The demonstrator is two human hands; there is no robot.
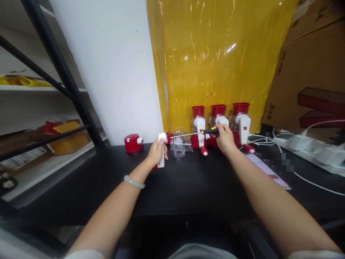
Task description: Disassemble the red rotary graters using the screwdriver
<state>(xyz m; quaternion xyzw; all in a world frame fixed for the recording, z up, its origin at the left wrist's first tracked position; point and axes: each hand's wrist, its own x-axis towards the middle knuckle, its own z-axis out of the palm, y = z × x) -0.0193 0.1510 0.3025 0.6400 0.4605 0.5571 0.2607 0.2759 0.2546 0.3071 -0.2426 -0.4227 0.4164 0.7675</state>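
Curling fingers round the upright white plastic crank arm (162,136) at the black tabletop (188,190), my left hand (154,154) holds something probably light, stiff; my right hand (225,138) clasps the yellow-marked black screwdriver (210,131) by its handle, likely surest.

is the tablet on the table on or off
On: the tablet shows a bright, pale pink display with a red patch.

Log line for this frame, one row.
left hand: holds white crank | right hand: holds screwdriver, shaft toward crank | behind: three assembled red-and-white grinders
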